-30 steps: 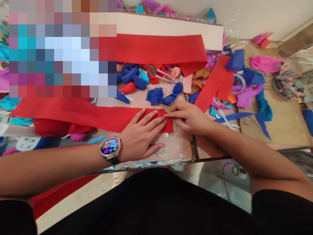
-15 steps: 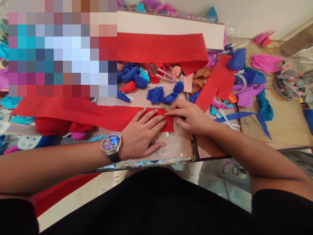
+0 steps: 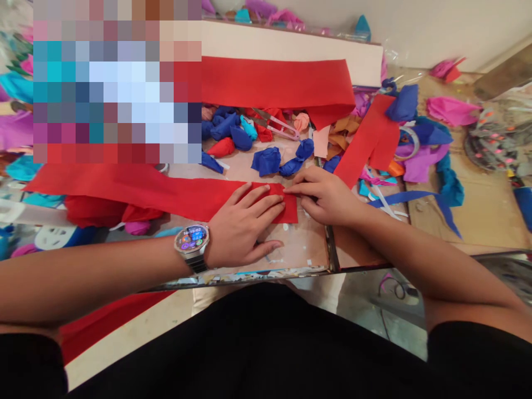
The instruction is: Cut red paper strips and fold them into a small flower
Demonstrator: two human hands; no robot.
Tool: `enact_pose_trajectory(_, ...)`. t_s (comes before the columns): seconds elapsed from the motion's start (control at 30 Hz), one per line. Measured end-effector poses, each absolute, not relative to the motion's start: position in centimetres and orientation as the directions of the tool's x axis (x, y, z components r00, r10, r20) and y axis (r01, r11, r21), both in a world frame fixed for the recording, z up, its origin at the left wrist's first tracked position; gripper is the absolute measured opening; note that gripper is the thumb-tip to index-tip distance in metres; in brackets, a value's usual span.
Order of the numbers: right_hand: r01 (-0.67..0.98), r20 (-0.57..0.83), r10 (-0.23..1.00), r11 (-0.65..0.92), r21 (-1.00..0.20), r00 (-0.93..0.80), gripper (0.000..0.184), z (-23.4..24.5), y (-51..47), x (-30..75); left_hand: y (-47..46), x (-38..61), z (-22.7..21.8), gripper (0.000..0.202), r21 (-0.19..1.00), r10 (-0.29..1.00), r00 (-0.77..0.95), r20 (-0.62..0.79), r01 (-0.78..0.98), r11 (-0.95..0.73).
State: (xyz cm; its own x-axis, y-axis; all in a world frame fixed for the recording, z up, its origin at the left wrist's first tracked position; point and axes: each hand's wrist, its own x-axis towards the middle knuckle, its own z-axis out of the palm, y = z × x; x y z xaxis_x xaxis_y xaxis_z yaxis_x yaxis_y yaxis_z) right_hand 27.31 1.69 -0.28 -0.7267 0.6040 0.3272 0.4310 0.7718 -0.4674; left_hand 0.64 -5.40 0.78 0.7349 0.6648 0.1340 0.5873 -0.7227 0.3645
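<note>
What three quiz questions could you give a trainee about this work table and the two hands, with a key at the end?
1. Multiple choice: What do the spread fingers of the left hand rest on? A, a blue strip; B, a red strip; C, a purple strip.

2. True or false: The watch is on the same arm as the right hand.

3. Fill in: Between the red strip and the pink-handled snips lie crumpled pieces coloured ____.

Key: 1, B. 2, false: the watch is on the left wrist. 3, blue.
</note>
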Motion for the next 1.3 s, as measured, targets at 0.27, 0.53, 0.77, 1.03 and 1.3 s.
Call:
enact_pose_trajectory(0.27,0.461,0.302,0.627,0.754,-0.469,-0.718,0.039,-0.1,1.5,26.9,-5.5,0.7,0.7,0.072,0.340,0.662,0.739,0.126,0.595,-0.728)
enact_pose_trajectory(0.53,0.508,0.255,0.664,0.719,-0.474,-0.703,0.036,0.2,1.3,26.5,-5.6,0.8,0.7,0.070,0.329,0.661,0.738,0.136,0.596,-0.733)
enact_pose_trajectory(0.77,0.513,0.249,0.661,0.723,-0.462,-0.708,0.035,0.2,1.4,26.5,-5.6,0.7,0.7,0.070,0.322,0.666,0.734,0.129,0.605,-0.728)
enact_pose_trajectory(1.03,0.561,0.191,0.677,0.709,-0.427,-0.711,0.035,0.7,1.4,26.0,-5.6,0.7,0.7,0.070,0.321,0.668,0.733,0.128,0.607,-0.727)
enact_pose_trajectory(1.3,0.576,0.179,0.682,0.707,-0.409,-0.709,0.042,0.7,1.4,25.8,-5.7,0.7,0.7,0.070,0.320,0.671,0.731,0.126,0.610,-0.725)
